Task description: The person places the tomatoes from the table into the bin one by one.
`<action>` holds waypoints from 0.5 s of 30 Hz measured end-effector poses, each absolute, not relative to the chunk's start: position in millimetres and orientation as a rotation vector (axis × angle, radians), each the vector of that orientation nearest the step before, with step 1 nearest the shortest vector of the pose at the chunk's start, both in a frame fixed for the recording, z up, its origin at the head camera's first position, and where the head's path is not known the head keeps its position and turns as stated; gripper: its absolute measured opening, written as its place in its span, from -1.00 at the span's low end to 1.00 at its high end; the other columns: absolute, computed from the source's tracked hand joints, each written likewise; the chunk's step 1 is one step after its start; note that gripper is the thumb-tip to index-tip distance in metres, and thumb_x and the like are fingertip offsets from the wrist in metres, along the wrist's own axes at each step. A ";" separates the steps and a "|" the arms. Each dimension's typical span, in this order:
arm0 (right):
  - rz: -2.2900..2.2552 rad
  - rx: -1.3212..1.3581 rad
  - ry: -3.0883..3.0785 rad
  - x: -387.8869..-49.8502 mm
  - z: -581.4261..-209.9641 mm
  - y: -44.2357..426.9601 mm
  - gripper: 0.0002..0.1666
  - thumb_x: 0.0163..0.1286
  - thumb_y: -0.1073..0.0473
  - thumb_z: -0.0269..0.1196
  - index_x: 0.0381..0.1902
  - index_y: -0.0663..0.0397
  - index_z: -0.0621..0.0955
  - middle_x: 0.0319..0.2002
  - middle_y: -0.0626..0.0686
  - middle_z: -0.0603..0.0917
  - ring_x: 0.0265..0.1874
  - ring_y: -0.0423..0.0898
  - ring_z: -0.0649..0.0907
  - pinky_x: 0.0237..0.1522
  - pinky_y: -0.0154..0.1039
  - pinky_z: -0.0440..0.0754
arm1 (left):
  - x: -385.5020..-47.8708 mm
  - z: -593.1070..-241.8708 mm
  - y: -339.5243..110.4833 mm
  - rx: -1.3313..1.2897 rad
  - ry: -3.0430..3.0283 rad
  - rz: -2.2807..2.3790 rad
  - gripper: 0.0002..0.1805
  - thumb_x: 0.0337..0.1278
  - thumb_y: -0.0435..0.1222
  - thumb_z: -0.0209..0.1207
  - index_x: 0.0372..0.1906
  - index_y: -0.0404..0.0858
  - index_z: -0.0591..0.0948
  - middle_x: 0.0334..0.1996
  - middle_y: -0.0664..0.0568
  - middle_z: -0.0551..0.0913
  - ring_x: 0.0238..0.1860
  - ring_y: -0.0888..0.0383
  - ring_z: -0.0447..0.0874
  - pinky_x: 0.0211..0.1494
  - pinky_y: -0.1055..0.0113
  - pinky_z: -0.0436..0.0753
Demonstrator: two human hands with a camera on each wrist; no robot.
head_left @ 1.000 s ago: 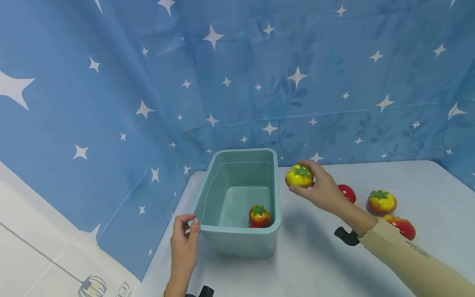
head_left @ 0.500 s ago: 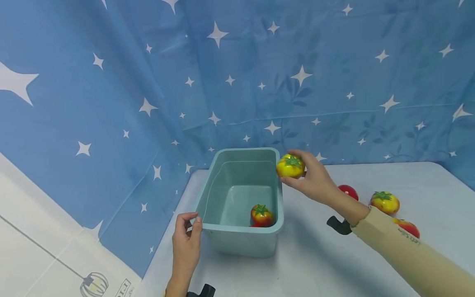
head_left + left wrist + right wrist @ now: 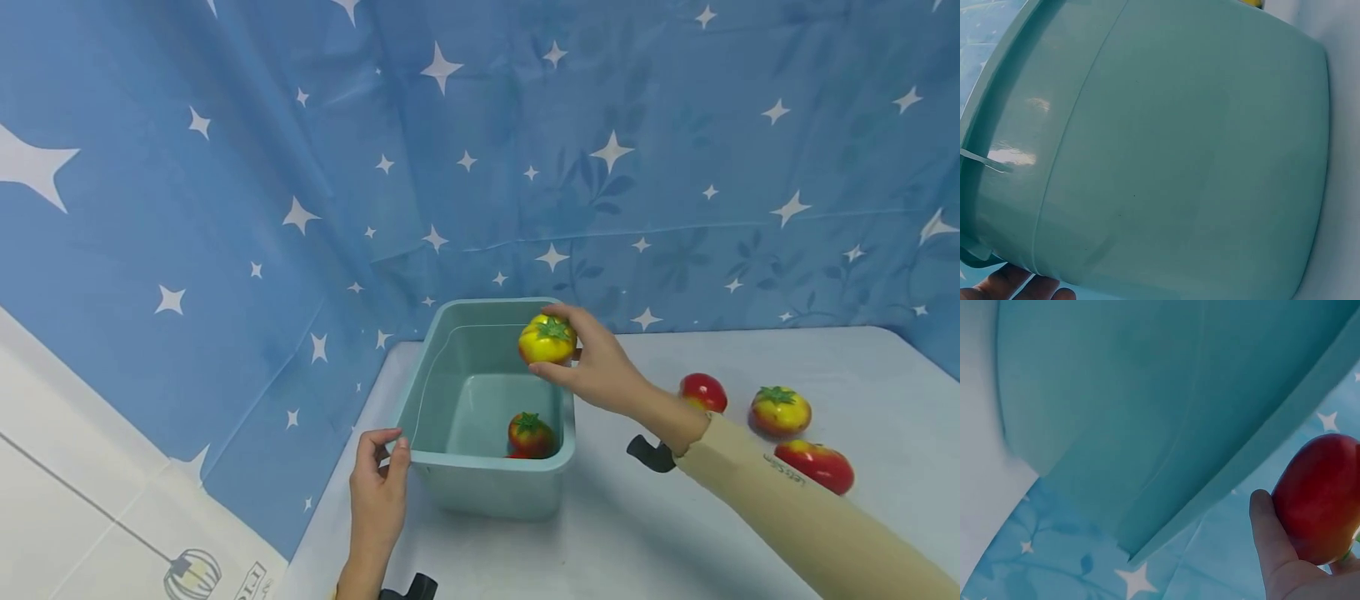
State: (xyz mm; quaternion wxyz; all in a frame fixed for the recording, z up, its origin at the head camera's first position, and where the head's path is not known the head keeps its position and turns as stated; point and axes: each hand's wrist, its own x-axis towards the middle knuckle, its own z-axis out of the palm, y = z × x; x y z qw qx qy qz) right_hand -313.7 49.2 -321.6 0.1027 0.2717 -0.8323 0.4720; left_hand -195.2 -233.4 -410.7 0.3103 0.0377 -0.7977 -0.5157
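Observation:
My right hand grips a yellow and red toy tomato with a green leafy top, held above the right side of a teal plastic bin. In the right wrist view the same tomato shows its red underside, above the bin's rim. Inside the bin lies another tomato, with part of something red under it. At the bin's near left corner my left hand pinches the rim between thumb and fingers. Its fingertips show beside the bin wall in the left wrist view.
On the white table, to the right, sit a red tomato, a yellow and red tomato and a longer red one. A blue star-patterned curtain hangs behind and to the left.
My right hand has carried the yellow and red tomato leftward, from beside the bin to over its opening. The left hand keeps its place on the rim.

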 end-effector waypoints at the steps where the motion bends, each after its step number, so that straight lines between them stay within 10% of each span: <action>1: 1.397 0.813 -2.460 -313.6 -321.4 46.2 -0.10 0.15 0.09 0.48 0.39 -0.04 0.30 0.27 0.06 0.40 0.06 0.03 0.52 -0.06 -0.05 0.67 | -195.2 -410.9 -233.6 0.104 -2.104 -1.361 -0.79 0.40 -0.24 0.11 -0.02 -0.27 0.53 -0.08 -0.01 0.61 -0.21 0.21 0.45 -0.19 0.47 0.56; 15: 1.357 0.846 -2.548 -328.6 -331.4 23.2 -0.09 0.15 0.01 0.47 0.40 -0.02 0.31 0.28 0.04 0.40 0.02 -0.01 0.54 -0.01 -0.12 0.65 | -194.9 -407.8 -233.3 0.121 -2.104 -1.399 -0.80 0.39 -0.24 0.12 -0.04 -0.28 0.57 -0.05 -0.03 0.63 -0.17 0.19 0.53 -0.15 0.48 0.57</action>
